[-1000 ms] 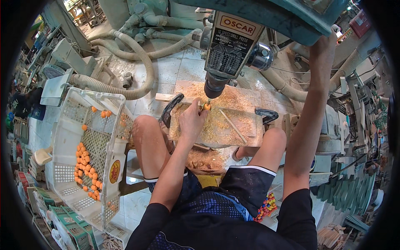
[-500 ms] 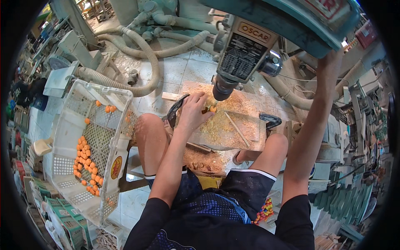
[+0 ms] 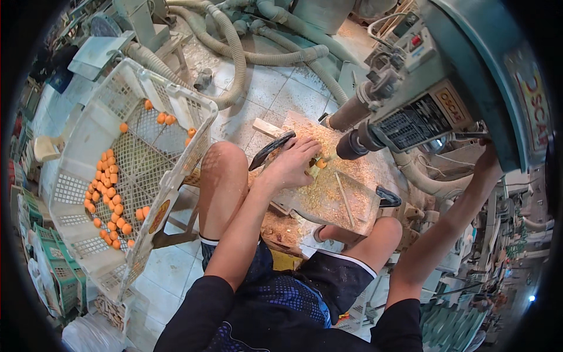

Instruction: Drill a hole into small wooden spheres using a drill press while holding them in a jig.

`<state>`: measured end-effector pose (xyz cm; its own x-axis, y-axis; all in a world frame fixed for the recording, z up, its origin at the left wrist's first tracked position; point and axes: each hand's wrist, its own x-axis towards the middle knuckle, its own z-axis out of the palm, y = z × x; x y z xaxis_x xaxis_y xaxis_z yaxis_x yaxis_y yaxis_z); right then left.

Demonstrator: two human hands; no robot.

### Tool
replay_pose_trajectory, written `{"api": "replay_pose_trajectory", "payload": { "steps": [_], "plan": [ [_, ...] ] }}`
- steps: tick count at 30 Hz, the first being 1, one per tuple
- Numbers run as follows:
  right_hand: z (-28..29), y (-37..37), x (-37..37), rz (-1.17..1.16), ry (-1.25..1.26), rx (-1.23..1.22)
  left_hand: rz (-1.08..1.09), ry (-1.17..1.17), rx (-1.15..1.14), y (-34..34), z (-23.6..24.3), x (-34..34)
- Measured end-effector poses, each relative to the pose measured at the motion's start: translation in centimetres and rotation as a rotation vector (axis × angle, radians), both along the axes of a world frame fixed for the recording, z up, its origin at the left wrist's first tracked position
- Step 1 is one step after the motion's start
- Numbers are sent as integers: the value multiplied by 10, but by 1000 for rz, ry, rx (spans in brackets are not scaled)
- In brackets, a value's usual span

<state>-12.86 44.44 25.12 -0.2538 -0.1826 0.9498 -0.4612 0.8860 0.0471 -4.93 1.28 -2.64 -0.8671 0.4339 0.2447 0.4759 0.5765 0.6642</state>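
Observation:
My left hand [image 3: 292,163] reaches over a wood-chip-covered board [image 3: 366,214] between my knees. Its fingers and thumb close around a small rounded orange piece [image 3: 321,163], partly hidden by the hand. Just right of that piece, the dark chuck [image 3: 352,145] of a green drill press [image 3: 419,120] points toward the board; no bit can be made out. My right hand [image 3: 488,154] is raised at the machine's side, around the end of a dark handle [image 3: 468,135]. The machine's head hides part of that hand.
A white plastic crate [image 3: 132,267] with several orange pieces [image 3: 108,176] stands at my left. A thin stick [image 3: 344,198] lies on the board, with black clamp handles [image 3: 388,197] at its edges. Ribbed hoses [image 3: 237,58] cross the tiled floor ahead.
The view has turned, so the drill press appears farther right and tilted. The chuck shows farther from the orange piece. My left hand stays by the piece, and my right remains at the machine.

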Motion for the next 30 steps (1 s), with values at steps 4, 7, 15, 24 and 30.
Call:
{"api": "replay_pose_trajectory", "payload": {
  "steps": [4, 7, 15, 24, 30],
  "plan": [
    [9, -8, 9, 266, -314, -292, -44, -55, -28, -4, 2, 9],
    [17, -20, 17, 83, -309, -207, -24, -42, -67, -4, -1, 16],
    [28, -50, 23, -152, -332, -243, 69, -51, 65, 7, -8, 14],
    [33, -59, 24, -386, -262, 21, 173, 1, 128, 11, 0, 21],
    [32, -6, 22, -339, -242, -111, 233, -210, 126, -11, 19, 51]
  ]
}}
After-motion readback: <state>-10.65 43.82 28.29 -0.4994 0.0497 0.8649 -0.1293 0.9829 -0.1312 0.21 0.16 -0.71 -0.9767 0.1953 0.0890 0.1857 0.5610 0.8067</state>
